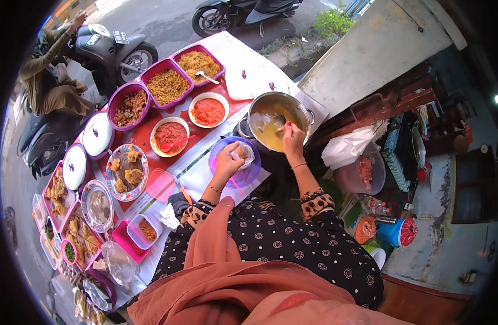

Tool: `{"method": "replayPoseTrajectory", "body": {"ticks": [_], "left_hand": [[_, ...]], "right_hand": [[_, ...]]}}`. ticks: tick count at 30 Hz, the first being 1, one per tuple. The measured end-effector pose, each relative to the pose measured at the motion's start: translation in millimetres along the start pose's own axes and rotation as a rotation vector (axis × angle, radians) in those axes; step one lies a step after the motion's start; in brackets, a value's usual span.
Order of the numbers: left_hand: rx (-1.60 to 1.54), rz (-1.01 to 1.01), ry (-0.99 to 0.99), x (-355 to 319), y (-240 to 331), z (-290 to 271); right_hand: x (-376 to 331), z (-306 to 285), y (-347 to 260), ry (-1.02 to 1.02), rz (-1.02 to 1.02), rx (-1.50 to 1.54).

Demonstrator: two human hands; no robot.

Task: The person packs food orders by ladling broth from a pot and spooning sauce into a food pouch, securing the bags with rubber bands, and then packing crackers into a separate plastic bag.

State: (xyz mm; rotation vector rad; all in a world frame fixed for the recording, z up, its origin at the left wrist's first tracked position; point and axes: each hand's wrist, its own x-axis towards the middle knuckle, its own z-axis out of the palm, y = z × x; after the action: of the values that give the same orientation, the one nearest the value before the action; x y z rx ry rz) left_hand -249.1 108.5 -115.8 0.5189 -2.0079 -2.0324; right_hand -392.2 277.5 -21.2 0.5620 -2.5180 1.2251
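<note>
- Steel pot (276, 103) of yellow broth sits just above the centre of the frame, and the right hand (292, 138) rests at its lower right rim, fingers closed on the handle of a ladle (279, 120) whose bowl dips into the liquid up and to the left of the knuckles.
- Ladle's long axis runs from the right hand diagonally up-left into the pot, so the broth lies directly ahead of that hand and touching the tool it grips.
- Left hand (227, 162) is lower and to the left, over a purple plastic bowl (235, 162), pinched around a small clear plastic bag (243, 154) with some food in it; the bag's mouth faces up-right, toward the pot.
- Bag and pot rim are near but apart; the gap between them runs along the same diagonal as the ladle, with the bag at the lower-left end.
- Right hand is the nearer one to the pot; left hand is the nearer one to the bowl and bag.
- Red sauce bowls (208, 111) and pink trays of fried rice and noodles (167, 84) lie further up-left, well apart from both hands.
- At the upper left edge another person sits on a scooter (105, 49), away from the table (249, 76).
</note>
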Motion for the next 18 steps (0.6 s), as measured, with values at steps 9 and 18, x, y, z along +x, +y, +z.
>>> {"method": "replayPoseTrajectory", "body": {"ticks": [9,18], "left_hand": [[0.100,-0.006,-0.024,-4.7,7.2,-3.4],[0.037,-0.067,-0.014,-4.5,11.9,-1.3]], "right_hand": [[-28.4,18.1,-26.9,-0.269,-0.095,-0.299],[5.7,31.8,24.2,-0.027,0.180,0.000]]}}
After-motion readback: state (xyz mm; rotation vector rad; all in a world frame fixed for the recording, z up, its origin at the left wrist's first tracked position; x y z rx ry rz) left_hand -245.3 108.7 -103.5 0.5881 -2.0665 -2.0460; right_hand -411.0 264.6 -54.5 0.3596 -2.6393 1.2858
